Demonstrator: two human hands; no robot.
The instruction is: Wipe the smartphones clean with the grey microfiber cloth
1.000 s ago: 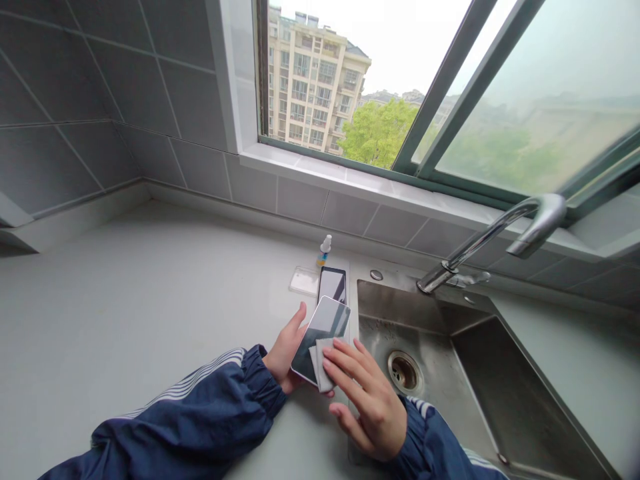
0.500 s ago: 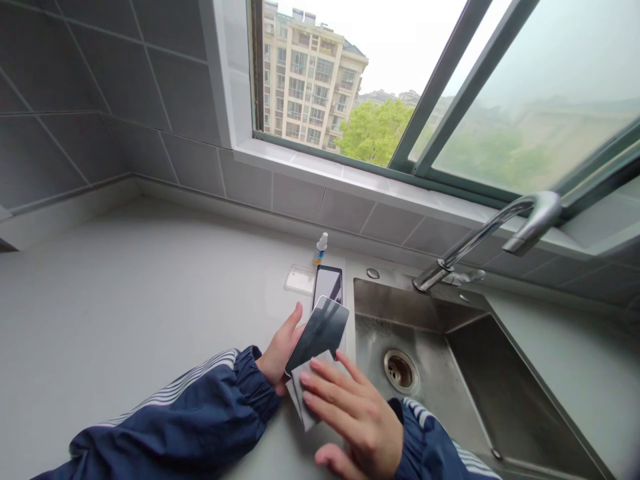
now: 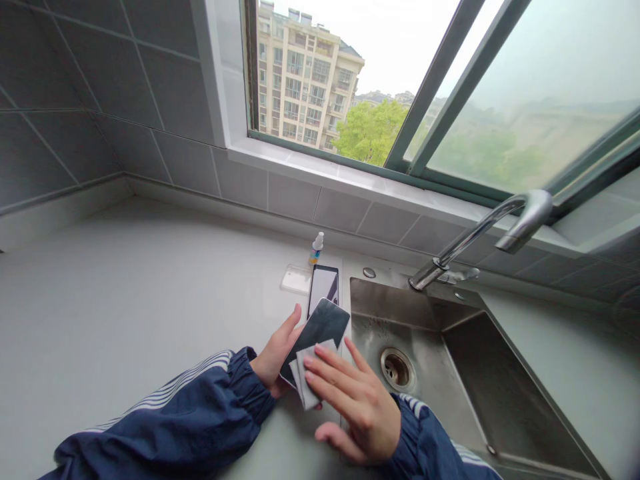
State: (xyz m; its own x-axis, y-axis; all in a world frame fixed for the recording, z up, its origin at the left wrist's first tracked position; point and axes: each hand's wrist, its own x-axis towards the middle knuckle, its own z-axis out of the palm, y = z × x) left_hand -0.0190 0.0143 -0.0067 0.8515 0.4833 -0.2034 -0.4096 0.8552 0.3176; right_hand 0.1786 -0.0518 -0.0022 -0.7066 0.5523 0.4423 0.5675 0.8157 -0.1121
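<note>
A smartphone [image 3: 324, 325] with a dark screen lies tilted in my left hand [image 3: 274, 355], whose thumb points up along its left side; the fingers beneath are mostly hidden. On the lower part of the screen, my right hand [image 3: 361, 405] presses a folded grey cloth [image 3: 304, 385] with its fingers laid across it and its thumb apart. Just beyond, a second phone [image 3: 325, 281] rests on the counter, partly covered by the held one. Beside it are a clear phone case [image 3: 295, 279] and a small spray bottle [image 3: 317, 248] with a white cap, standing upright.
The pale countertop [image 3: 150, 287] stretches to the left. To the right is a steel sink [image 3: 425, 353] with an open drain [image 3: 397, 369] and a chrome faucet [image 3: 457, 240]. A tiled wall and a partly open window [image 3: 400, 133] run along the back.
My right hand has slid the cloth slightly upward on the phone screen. The left hand still holds the phone, and the whole view has shifted a little.
</note>
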